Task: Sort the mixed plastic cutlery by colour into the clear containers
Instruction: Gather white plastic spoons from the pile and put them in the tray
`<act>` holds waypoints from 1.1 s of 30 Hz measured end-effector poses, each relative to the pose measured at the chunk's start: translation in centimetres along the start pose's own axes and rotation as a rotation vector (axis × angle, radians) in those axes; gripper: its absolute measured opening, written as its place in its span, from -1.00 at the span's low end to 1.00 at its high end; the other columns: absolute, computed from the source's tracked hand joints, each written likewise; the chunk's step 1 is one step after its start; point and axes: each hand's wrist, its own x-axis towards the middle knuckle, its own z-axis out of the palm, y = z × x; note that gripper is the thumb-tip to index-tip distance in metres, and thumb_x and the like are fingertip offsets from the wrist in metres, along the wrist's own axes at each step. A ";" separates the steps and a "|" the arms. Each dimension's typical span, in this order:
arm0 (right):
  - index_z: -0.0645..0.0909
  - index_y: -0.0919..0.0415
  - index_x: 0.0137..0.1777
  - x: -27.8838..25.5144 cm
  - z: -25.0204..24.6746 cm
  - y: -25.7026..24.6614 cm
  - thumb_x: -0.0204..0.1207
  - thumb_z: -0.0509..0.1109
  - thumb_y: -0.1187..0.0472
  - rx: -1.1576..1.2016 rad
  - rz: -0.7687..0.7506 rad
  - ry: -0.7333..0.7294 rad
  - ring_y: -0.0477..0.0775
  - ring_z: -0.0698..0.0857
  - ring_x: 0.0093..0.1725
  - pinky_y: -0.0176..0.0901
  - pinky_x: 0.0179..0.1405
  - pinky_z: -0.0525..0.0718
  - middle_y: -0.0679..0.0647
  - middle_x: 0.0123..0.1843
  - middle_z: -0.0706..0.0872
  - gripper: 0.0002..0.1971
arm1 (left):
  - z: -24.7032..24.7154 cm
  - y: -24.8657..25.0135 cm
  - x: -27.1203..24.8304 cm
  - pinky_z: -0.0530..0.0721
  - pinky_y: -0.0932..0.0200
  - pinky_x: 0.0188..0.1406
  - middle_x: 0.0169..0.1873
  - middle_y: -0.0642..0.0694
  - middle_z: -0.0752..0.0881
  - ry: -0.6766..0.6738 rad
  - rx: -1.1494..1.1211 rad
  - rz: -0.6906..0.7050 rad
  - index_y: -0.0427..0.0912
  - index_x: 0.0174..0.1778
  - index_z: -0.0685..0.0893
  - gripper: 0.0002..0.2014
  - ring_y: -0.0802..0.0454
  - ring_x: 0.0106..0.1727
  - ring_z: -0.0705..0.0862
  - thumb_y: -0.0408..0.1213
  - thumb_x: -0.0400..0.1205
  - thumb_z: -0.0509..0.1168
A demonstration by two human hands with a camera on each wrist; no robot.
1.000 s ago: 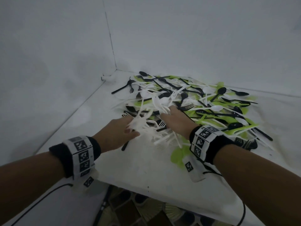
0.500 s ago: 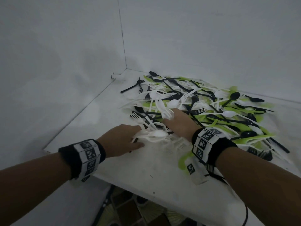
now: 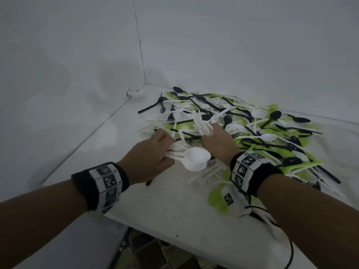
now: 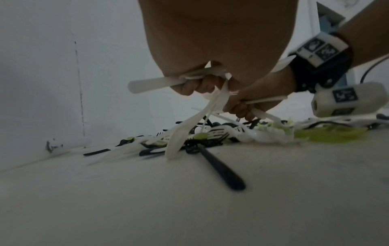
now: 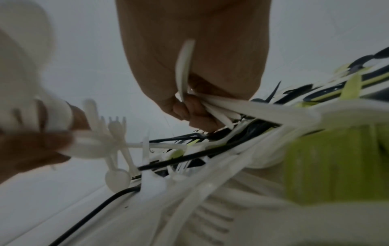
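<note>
Both hands work at the near edge of the cutlery pile (image 3: pixel 242 129) on the white counter (image 3: pixel 165 210). The left hand (image 3: pixel 147 158) has its fingers (image 4: pixel 189 86) curled tight round a bunch of white pieces (image 3: pixel 186 154) — spoon bowls jut out toward the right wrist, while handles and one long knife hang below the knuckles, its tip touching the counter. The right hand (image 3: pixel 217 144) is likewise closed, its fingers (image 5: pixel 189 108) curled round a second bundle of white cutlery (image 3: pixel 204 125) that fans up and away past the fingertips; in the right wrist view the handles run from the curled fingers toward the camera. The two hands sit just beside each other, the left a little nearer the person. Beyond and to the right of the right fingers lies the rest of the pile: black forks and spoons, white pieces and green pieces (image 3: pixel 303 164) tangled together, some green ones under the right wrist. A black handle (image 4: pixel 219 168) lies on the counter under the left hand, pointing toward the left wrist. No containers are in view. Each wrist wears a black band (image 3: pixel 101 183) with square markers — a cable trails from the right one.
</note>
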 end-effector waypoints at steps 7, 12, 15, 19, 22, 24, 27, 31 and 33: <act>0.37 0.13 0.46 -0.6 -1.8 1.6 0.75 0.16 0.14 0.129 0.018 0.096 0.21 0.76 -0.12 0.24 0.01 0.78 0.17 -0.02 0.74 -0.69 | -1.9 3.9 4.0 0.44 0.35 -0.48 -0.39 0.06 0.48 0.187 -0.559 -0.308 -0.07 -0.20 0.40 -0.80 0.21 -0.46 0.41 -0.28 0.71 0.26; 0.43 0.16 0.43 -1.9 -3.3 3.5 0.76 0.21 0.09 0.093 0.034 0.106 0.10 0.71 -0.23 -0.03 -0.38 0.74 0.13 0.00 0.70 -0.69 | -1.2 5.4 6.8 0.42 0.37 -0.51 -0.34 -0.02 0.49 0.261 -0.654 -0.375 -0.14 -0.16 0.45 -0.84 0.21 -0.45 0.39 -0.24 0.73 0.22; 0.45 0.19 0.37 -2.8 -4.3 4.6 0.70 0.31 0.08 0.077 0.054 0.132 0.14 0.73 -0.18 -0.06 -0.39 0.69 0.14 0.04 0.69 -0.68 | -0.8 6.0 7.7 0.49 0.42 -0.39 -0.15 -0.08 0.67 0.273 -0.713 -0.373 -0.22 0.06 0.66 -0.70 0.16 -0.32 0.47 -0.05 0.66 0.21; 0.54 0.23 0.14 -3.6 -5.1 5.0 0.64 0.39 0.04 -0.048 0.063 0.064 0.17 0.76 -0.17 -0.06 -0.36 0.68 0.14 -0.03 0.72 -0.74 | -0.2 6.1 8.4 0.50 0.18 -0.39 -0.19 -0.05 0.73 0.311 -0.853 -0.393 -0.12 0.10 0.49 -0.88 0.07 -0.36 0.49 -0.15 0.82 0.16; 0.56 0.13 -0.05 -4.0 -4.9 4.4 0.61 0.45 0.03 -0.158 -0.013 -0.009 0.09 0.70 -0.22 -0.08 -0.30 0.65 0.02 -0.19 0.67 -0.80 | -0.1 5.4 8.3 0.55 0.29 -0.36 -0.21 0.04 0.53 0.299 -0.798 -0.434 -0.19 0.20 0.39 -0.64 0.30 -0.41 0.47 -0.03 0.75 0.35; 0.60 0.13 -0.02 -4.2 -4.3 3.7 0.60 0.47 -0.03 -0.243 -0.074 -0.035 0.02 0.67 -0.24 -0.16 -0.36 0.53 -0.01 -0.20 0.68 -0.77 | 0.1 4.6 7.8 0.53 0.33 -0.45 -0.22 0.02 0.46 0.245 -0.799 -0.501 -0.23 0.25 0.34 -0.59 0.31 -0.44 0.45 -0.18 0.70 0.43; 0.66 0.14 0.13 -3.8 -3.3 2.6 0.58 0.49 -0.02 -0.332 -0.187 -0.071 0.09 0.70 -0.05 -0.08 -0.15 0.58 0.03 -0.02 0.74 -0.72 | 0.0 3.3 6.6 0.62 0.11 -0.26 -0.10 -0.06 0.55 0.185 -0.875 -0.604 -0.20 0.37 0.32 -0.61 0.12 -0.22 0.56 -0.29 0.73 0.35; 0.62 0.00 -0.05 -3.4 -2.0 0.9 0.49 0.48 0.16 -0.435 -0.297 -0.209 0.15 0.73 0.03 -0.03 0.00 0.67 0.02 -0.03 0.76 -0.90 | -0.6 1.3 4.7 0.54 0.08 -0.11 -0.22 -0.07 0.66 0.162 -0.869 -0.575 -0.21 0.15 0.53 -0.76 0.08 -0.22 0.57 -0.08 0.80 0.26; 0.67 0.06 -0.01 -3.2 -1.4 0.2 0.49 0.44 0.18 -0.519 -0.315 -0.256 0.16 0.74 0.04 0.00 0.03 0.72 0.05 0.00 0.78 -0.90 | -1.1 0.7 4.0 0.52 0.09 -0.13 -0.36 -0.06 0.61 0.210 -0.866 -0.580 -0.25 -0.05 0.60 -0.65 0.07 -0.30 0.54 0.00 0.80 0.24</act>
